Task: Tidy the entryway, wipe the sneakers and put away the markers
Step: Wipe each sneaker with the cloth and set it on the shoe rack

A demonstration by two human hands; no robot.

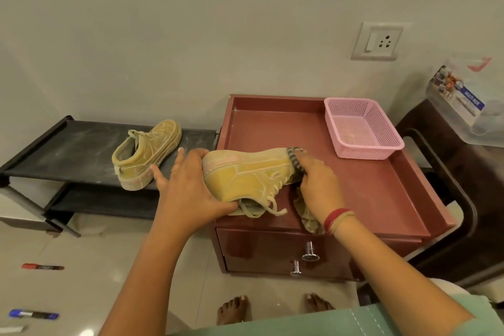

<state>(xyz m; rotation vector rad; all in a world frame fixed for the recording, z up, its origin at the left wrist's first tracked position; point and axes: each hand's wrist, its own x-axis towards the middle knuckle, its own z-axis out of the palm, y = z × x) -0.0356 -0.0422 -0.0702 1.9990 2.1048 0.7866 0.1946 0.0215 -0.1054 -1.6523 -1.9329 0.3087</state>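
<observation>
Sneaker [245,174] sole-up, long axis left-right, toe right; left hand [188,188] fingers clasped collar; right hand [319,185] fingers clutched cloth [308,215] at toe.

You get soft, even, warm light with faint shadows. The knobs [309,251] glint. The wide lens bows the edges, and the box [461,106] at right is blurred.

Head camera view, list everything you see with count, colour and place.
rack sneaker: 1, tan, on shoe rack
held sneaker: 1, tan, over cabinet
cloth: 1, beige, against held sneaker
red marker: 1, red, floor left
blue marker: 1, blue, floor left
basket: 1, pink, on cabinet
shoe rack: 1, black, left
cabinet: 1, red-brown, centre
socket: 1, white, wall
storage box: 1, clear, right
left hand: 1, holds held sneaker
right hand: 1, grips cloth
</observation>
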